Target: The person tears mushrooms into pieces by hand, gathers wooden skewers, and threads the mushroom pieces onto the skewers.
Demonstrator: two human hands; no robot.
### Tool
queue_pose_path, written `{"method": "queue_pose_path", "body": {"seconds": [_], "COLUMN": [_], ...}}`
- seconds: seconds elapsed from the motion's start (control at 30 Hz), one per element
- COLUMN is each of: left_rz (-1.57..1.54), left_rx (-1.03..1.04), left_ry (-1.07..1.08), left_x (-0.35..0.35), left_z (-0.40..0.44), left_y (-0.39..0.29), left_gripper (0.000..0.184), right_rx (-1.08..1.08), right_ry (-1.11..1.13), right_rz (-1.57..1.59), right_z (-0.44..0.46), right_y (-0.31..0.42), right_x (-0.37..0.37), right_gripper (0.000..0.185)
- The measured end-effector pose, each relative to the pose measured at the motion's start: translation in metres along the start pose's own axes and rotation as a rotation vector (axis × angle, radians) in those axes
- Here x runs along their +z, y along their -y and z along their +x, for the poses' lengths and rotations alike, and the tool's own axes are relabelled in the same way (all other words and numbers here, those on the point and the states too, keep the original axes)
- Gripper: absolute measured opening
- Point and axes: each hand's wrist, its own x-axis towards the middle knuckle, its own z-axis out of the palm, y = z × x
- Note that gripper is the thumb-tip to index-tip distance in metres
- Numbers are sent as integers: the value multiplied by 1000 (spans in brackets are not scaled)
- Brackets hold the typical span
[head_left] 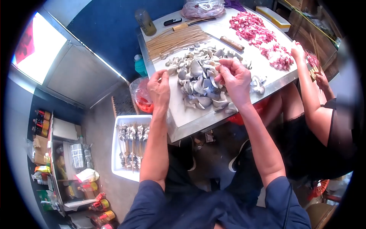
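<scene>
A heap of grey oyster mushrooms [198, 78] lies on the white tabletop in front of me. My left hand [159, 89] is at the heap's left side, thumb and fingers pinched together; what they hold, if anything, is too small to tell. Over the right part of the heap, my right hand [237, 81] is also closed in a pinch, and its fingertips hide whatever is between them. Behind the mushrooms lies a spread of bamboo skewers [175, 40]. A white tray [115, 162] with several loaded mushroom skewers [131, 147] stands low to my left.
Cut red meat [253, 30] is piled at the table's right, near a co-worker's hands [298, 53]. A wooden-handled knife [231, 44] lies between meat and mushrooms. A bottle [145, 23] stands at the back corner. Shelves with bottles [101, 205] are at lower left.
</scene>
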Motion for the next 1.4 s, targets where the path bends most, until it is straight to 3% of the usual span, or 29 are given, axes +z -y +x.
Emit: {"method": "queue_pose_path", "body": {"seconds": [0.2, 0.37, 0.47, 0.53, 0.6, 0.67, 0.73, 0.8, 0.9, 1.1, 1.23, 1.33, 1.4], "left_rz": [227, 614, 746, 793, 830, 876, 920, 904, 951, 868, 921, 972, 767], "left_rx": [183, 364, 299, 327, 88, 181, 275, 492, 549, 725, 659, 488, 373], "left_ry": [-12, 276, 467, 481, 684, 682, 674, 572, 592, 525, 585, 549, 463], "left_x": [-3, 24, 46, 53, 58, 66, 69, 72, 72, 58, 41, 28, 19], "left_z": [71, 147, 175, 180, 188, 205, 209, 209, 214, 222, 212, 208, 208], "left_y": [1, 16, 26, 21, 15, 36, 51, 59, 58, 49, 23, 11, 17], "left_gripper": [24, 45, 49, 49, 45, 40, 35, 25, 21, 17, 15, 17, 27], "right_rx": [-21, -99, -156, -182, -233, -236, -377, -378, -571, -654, -687, -703, -700], "right_ry": [16, -1, 28, 20, 9, 20, 62, 87, 164, 222, 231, 256, 283], "right_rz": [-85, -164, -251, -258, -276, -293, -394, -415, -517, -600, -600, -638, -691], "right_z": [-4, -7, -9, -8, -10, -12, -13, -14, -15, -21, -25, -27, -28], "right_y": [-2, 1, 5, 3, 1, -2, -5, -3, -2, -5, 0, 6, 11], "right_x": [-3, -7, -11, -11, -10, -11, -10, -8, -6, -2, 1, -1, -3], "right_gripper": [15, 14, 14, 14, 13, 12, 13, 15, 17, 17, 17, 16, 14]}}
